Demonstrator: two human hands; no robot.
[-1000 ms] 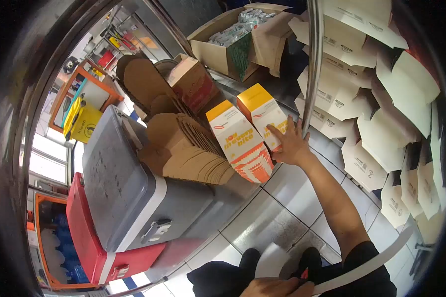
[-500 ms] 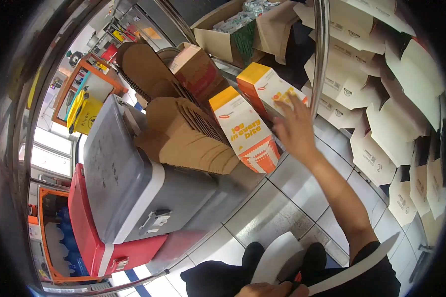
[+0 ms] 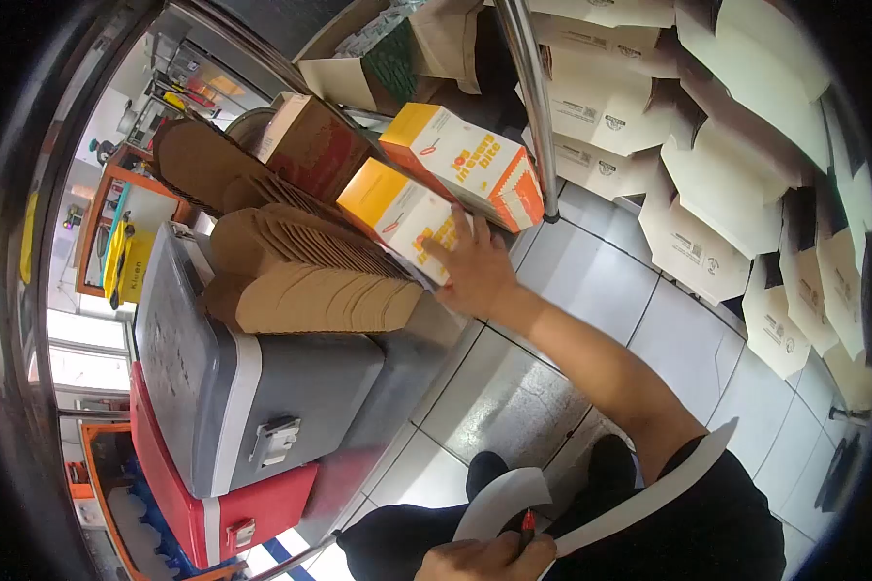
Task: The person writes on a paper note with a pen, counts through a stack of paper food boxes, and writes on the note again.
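Two white boxes with yellow tops and orange print stand side by side on the metal shelf. My right hand [image 3: 475,261] is on the front face of the nearer box [image 3: 388,208], thumb and fingers spread over its printing. The other box [image 3: 465,160] stands just behind it, to the right, near the metal post. Low in the view, my left hand [image 3: 484,560] is closed around a curved white strip [image 3: 654,494] and a red-tipped marker [image 3: 527,524]. Stacked brown cardboard pieces [image 3: 329,300] lie left of the boxes.
A grey cooler [image 3: 310,387] rests on a red cooler [image 3: 262,504] at the left. An open carton [image 3: 344,82] of packets is at the top. The metal post [image 3: 533,107] rises beside the boxes. Folded white cartons [image 3: 693,242] fill the right side, above the tiled floor [image 3: 591,261].
My right hand has moved from the farther box to the nearer one. The view has shifted, so the shelf contents appear further left. My left hand still holds the strip and marker.
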